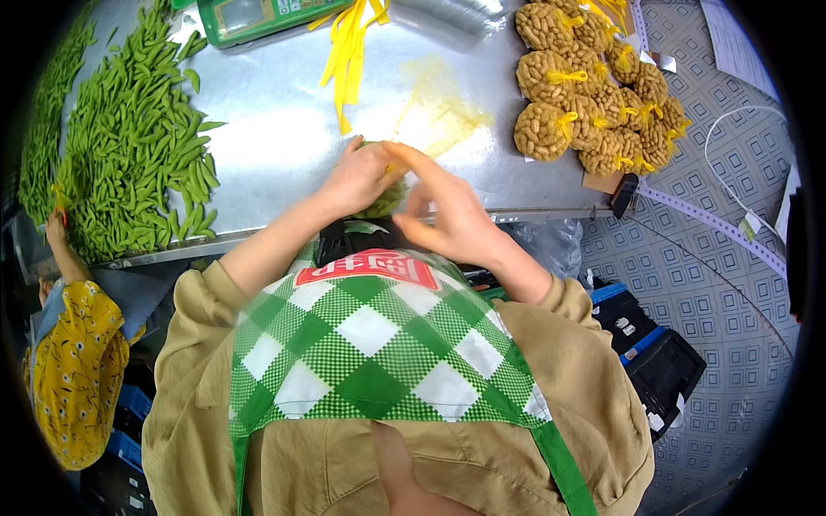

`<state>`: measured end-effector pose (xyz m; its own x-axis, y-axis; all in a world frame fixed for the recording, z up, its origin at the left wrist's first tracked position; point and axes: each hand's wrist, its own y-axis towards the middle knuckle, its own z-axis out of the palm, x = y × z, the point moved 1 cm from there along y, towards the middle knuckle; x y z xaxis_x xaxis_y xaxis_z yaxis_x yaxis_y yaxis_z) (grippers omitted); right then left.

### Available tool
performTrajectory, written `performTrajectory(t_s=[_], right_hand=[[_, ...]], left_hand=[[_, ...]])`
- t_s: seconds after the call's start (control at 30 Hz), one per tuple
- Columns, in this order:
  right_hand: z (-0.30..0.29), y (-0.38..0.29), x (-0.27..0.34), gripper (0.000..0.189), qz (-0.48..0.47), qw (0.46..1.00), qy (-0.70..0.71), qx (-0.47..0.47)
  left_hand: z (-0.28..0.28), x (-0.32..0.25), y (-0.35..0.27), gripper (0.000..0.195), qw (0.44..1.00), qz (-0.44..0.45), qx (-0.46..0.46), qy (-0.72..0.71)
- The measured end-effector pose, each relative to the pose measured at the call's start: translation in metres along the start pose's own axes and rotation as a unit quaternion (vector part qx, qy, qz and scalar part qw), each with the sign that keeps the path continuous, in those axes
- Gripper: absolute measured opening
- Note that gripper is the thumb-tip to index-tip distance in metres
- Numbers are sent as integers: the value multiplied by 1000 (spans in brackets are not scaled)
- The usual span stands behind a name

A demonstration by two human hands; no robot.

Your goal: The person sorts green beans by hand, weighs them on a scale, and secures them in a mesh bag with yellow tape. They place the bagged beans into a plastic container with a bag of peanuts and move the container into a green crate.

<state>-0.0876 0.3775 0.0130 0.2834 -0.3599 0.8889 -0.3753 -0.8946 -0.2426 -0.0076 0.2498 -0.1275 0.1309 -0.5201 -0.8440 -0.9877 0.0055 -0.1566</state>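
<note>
At the table's near edge, my left hand [361, 177] is closed on the top of a net bag of green pods [386, 201], which shows partly beneath it. My right hand [452, 216] is beside the bag, thumb and forefinger spread, the forefinger reaching to the left hand; whether it grips any netting cannot be told. Beyond the hands, a loose yellow net [442, 109] lies flat on the metal table [271, 129]. Yellow mesh strips [348, 64] hang from the green scale [258, 19]. A large heap of green pods [135, 142] covers the table's left part.
Tied net bags of peanuts [545, 132] are piled on the right of the table. A co-worker in a yellow sleeve [80, 374] reaches to the pods at the far left. Black and blue crates [658, 374] stand on the tiled floor at the right, near a clear plastic bag [555, 245].
</note>
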Motion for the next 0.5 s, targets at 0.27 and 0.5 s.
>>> performTrajectory(t_s=[0.27, 0.5], right_hand=[[11, 9, -67, 25, 9, 988, -152, -35], [13, 7, -52, 14, 23, 964, -264, 17]], left_hand=[[-16, 0, -17, 20, 984, -29, 3, -174], [-17, -7, -26, 10, 994, 59, -68, -66]])
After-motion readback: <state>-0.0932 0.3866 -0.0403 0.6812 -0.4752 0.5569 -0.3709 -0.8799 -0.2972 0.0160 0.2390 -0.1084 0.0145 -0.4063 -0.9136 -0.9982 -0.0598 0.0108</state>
